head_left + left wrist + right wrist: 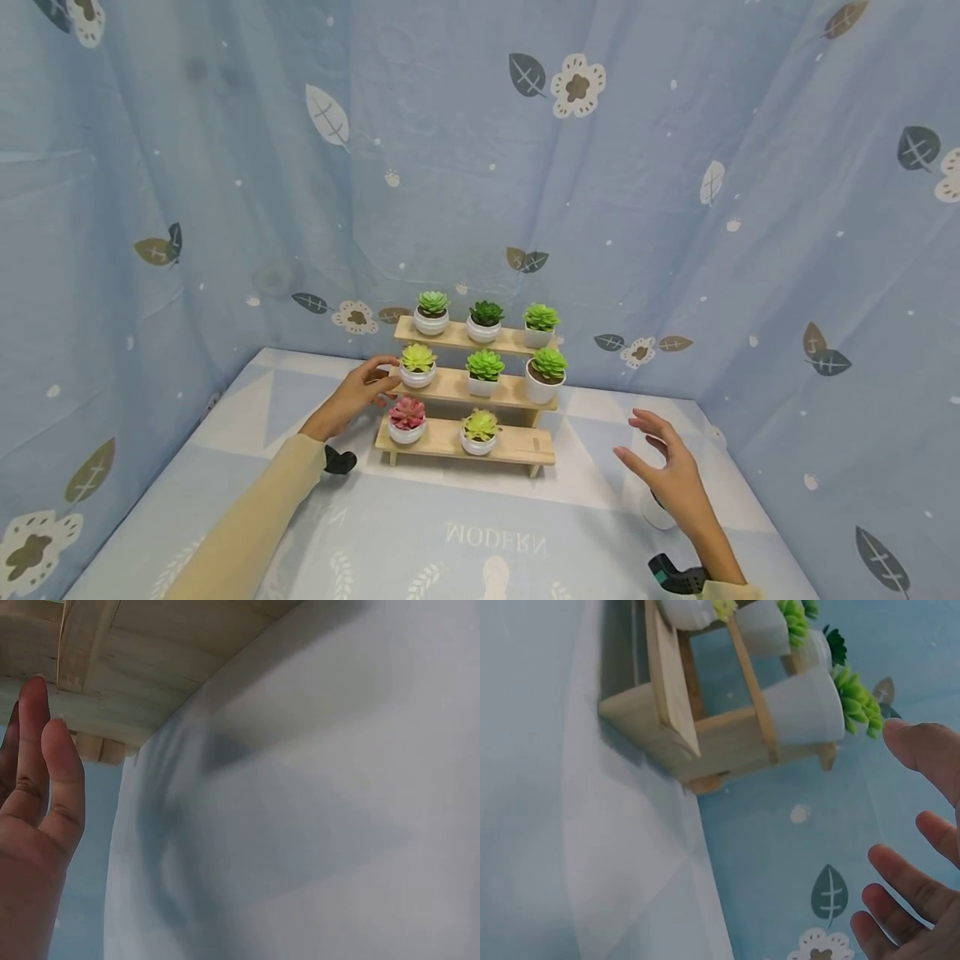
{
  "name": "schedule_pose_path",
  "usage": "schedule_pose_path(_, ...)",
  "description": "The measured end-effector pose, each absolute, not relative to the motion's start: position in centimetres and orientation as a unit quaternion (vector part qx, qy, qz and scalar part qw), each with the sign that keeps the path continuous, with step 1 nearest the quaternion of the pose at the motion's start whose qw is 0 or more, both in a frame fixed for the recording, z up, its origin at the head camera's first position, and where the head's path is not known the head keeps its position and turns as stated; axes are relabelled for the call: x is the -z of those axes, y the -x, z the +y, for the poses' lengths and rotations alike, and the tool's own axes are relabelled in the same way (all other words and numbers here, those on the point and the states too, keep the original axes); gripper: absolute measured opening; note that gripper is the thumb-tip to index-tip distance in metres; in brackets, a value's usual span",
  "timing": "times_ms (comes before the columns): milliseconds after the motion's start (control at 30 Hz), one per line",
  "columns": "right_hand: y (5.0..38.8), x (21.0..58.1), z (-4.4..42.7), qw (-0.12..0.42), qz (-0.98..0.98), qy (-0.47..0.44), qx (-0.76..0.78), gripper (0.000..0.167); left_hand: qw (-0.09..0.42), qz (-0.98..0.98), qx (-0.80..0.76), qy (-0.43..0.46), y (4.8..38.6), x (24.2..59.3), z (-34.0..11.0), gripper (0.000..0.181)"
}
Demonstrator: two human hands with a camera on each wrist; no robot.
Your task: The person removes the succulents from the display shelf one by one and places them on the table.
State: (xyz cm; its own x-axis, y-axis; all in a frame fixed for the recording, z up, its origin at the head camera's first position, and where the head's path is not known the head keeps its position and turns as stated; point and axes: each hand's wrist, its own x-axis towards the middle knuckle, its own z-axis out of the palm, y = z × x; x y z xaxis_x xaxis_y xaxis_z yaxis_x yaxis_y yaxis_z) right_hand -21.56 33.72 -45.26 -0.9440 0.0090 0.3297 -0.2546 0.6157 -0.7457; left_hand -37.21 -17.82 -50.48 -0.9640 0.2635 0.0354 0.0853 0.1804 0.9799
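A three-tier wooden stand (517, 444) holds several small succulents in white pots. My left hand (358, 396) is at the left end of its middle tier, fingers beside the pot of a yellow-green succulent (417, 360); whether they touch it I cannot tell. In the left wrist view, extended fingers (64, 772) show below the wooden tier. A pink succulent (407, 414) and another yellow-green one (479, 427) stand on the bottom tier. To the stand's right, my right hand (671, 471) is held with fingers spread and nothing between them. Partly behind it is a white pot (658, 512).
Three potted plants, including a dark green succulent (487, 313), line the top tier. A green succulent (550, 364) in a larger pot stands at the middle tier's right end. Blue patterned curtains (450, 167) surround the table (420, 517) at the back and sides.
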Motion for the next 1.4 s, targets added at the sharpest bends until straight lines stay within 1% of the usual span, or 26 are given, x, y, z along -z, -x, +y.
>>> schedule_pose_path(267, 22.8, 46.3, 31.6, 0.121, -0.881, -0.075, -0.452, 0.076, 0.073, 0.762, -0.635, -0.107, 36.9, 50.2, -17.7, 0.061)
schedule_pose_path(433, 23.6, 46.8, 29.9, 0.114, -0.879, -0.089, -0.455, 0.073, 0.066, 0.762, -0.635, -0.105, 37.2, 50.2, -17.6, 0.053)
schedule_pose_path(567, 24.3, 47.2, 28.7, 0.104, -0.879, -0.099, -0.454, 0.074, 0.067, 0.762, -0.637, -0.098, 37.3, 50.2, -17.5, 0.049)
schedule_pose_path(700, 24.8, 47.4, 27.6, 0.090, -0.873, -0.111, -0.466, 0.070, 0.068, 0.762, -0.636, -0.097, 37.2, 50.1, -17.5, 0.049)
schedule_pose_path(800, 25.2, 47.5, 26.9, 0.085, -0.867, -0.125, -0.474, 0.068, 0.068, 0.764, -0.634, -0.101, 37.2, 50.1, -17.5, 0.053)
schedule_pose_path(1033, 25.7, 47.9, 25.0, 0.075, -0.853, -0.141, -0.497, 0.070, 0.069, 0.765, -0.632, -0.104, 37.3, 50.1, -17.5, 0.061)
schedule_pose_path(1300, 24.6, 46.6, 22.2, 0.061, -0.844, -0.158, -0.508, 0.069, 0.067, 0.765, -0.632, -0.105, 37.3, 50.1, -17.6, 0.060)
schedule_pose_path(1400, 25.0, 47.3, 21.7, 0.054, -0.843, -0.159, -0.511, 0.069, 0.070, 0.766, -0.631, -0.105, 37.4, 50.1, -17.6, 0.057)
